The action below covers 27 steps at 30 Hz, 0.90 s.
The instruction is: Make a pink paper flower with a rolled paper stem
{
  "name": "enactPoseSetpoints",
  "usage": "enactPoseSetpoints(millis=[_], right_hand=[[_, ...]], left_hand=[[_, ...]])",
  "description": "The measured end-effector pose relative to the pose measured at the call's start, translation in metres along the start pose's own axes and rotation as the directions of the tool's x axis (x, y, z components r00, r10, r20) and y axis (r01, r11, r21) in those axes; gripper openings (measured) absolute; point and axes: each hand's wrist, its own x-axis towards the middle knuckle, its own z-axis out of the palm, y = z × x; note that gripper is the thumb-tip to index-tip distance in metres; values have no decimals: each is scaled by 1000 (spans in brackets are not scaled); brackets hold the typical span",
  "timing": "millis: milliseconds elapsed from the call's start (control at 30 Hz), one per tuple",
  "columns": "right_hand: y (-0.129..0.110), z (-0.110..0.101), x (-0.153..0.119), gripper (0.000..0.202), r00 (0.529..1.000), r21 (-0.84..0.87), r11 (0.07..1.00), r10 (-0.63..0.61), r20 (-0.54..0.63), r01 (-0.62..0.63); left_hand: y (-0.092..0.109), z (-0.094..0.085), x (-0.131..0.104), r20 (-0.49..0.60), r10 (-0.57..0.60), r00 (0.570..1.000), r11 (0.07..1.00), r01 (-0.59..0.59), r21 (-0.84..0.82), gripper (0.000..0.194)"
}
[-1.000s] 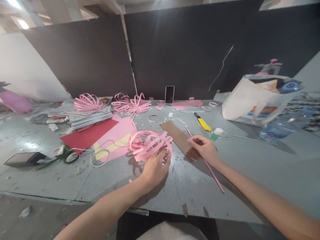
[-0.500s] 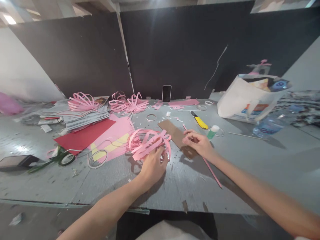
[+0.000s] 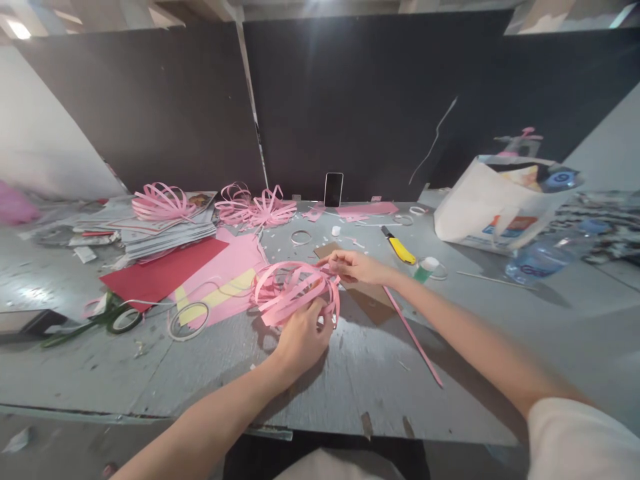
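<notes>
A looped bundle of pink paper strips (image 3: 287, 290) sits low over the table in front of me. My left hand (image 3: 307, 333) is closed around its near right side, thumb and fingers pinching the strips. At its upper right edge, my right hand (image 3: 353, 267) pinches the end of one strip; the fingertips partly cover it. Beneath my right hand lies a brown cardboard piece (image 3: 373, 303). A thin pink stick (image 3: 415, 340) slants from it toward the table's front edge.
Scissors with green handles (image 3: 107, 317), tape rings and pink and red paper (image 3: 165, 273) lie left. Behind stand a phone (image 3: 333, 189) and more pink loops (image 3: 273, 205). To the right are a yellow cutter (image 3: 401, 249), a glue bottle (image 3: 425, 269), a white bag (image 3: 480, 207) and a water bottle (image 3: 540, 260).
My right hand has moved left from above the cardboard to the bundle's upper right edge. My left hand keeps its hold, and the strips now form rounder loops.
</notes>
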Motion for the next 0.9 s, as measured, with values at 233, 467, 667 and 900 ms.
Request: enactPoseSetpoints(millis=[233,467,667,900], right_hand=[[7,-3,6,54,988,48,997,46,145,-54],[20,-4,10,53,975,56,993,87,205,-100],[20,-13,4,54,981,112,988,83,176,-104],[15,-24,0,53,970,-37,981,193,147,-190]], left_hand=[[0,1,-2,33,-2,999,999,3,-35,11],[0,3,-6,54,24,998,1000,-25,9,8],[0,3,-6,9,0,1000,999,0,48,6],[-4,2,-4,-65,-9,998,996,15,85,12]])
